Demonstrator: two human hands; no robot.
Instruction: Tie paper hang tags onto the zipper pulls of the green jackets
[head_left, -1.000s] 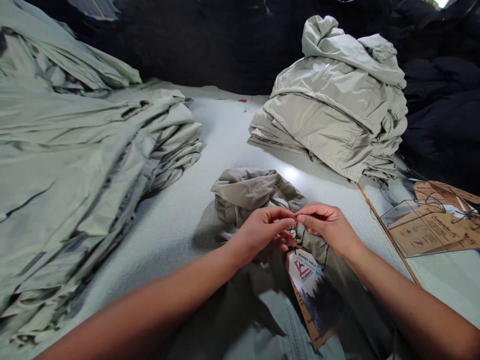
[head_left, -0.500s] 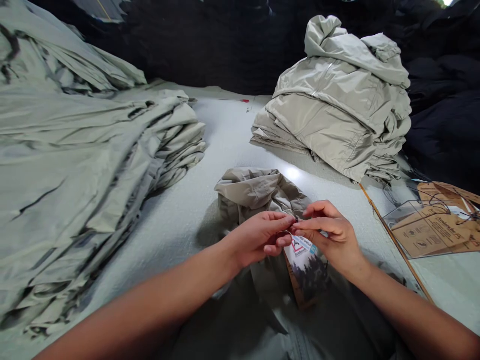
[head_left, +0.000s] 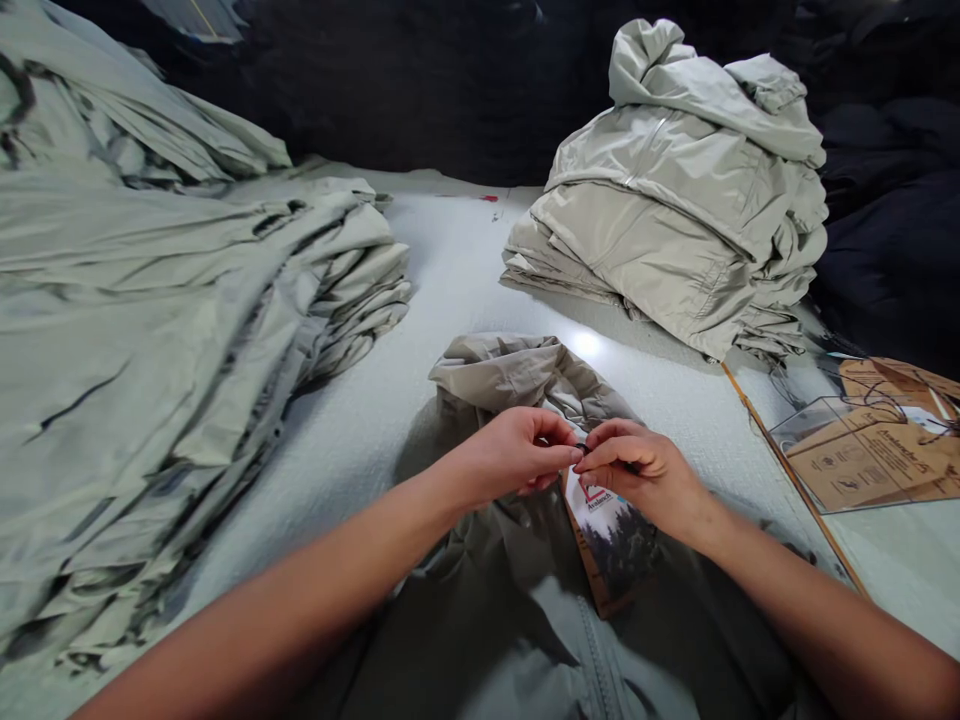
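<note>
Where the two hands meet above the jacket, the left hand (head_left: 517, 455) and the right hand (head_left: 645, 475) are closed to a pinch, thumbs and forefingers together on a thin dark cord (head_left: 581, 452), though the fingers hide most of it. Just below them a hang tag (head_left: 611, 545) sits tilted, its lower end resting on the garment: a stiff card with a kraft-brown edge, a white upper part bearing a red logo and partly hidden lettering, and a dark picture of forest trees below. Under the hands lies a khaki nylon jacket (head_left: 517, 375), its upper part bunched in a creased heap on the white padded table (head_left: 457, 260), and its lower part, with a zip (head_left: 600, 650), running toward the person. Folded piles of similar pale fabric lie well apart on either side: a long stack (head_left: 150, 330) at left and a taller heap (head_left: 675, 200) at right. Past a thin orange strip (head_left: 787, 470) at right, kraft cards (head_left: 874, 455) with tangled dark strings lie with a clear plastic cover (head_left: 795, 430), and dark cloth (head_left: 892, 200) fills the background.
</note>
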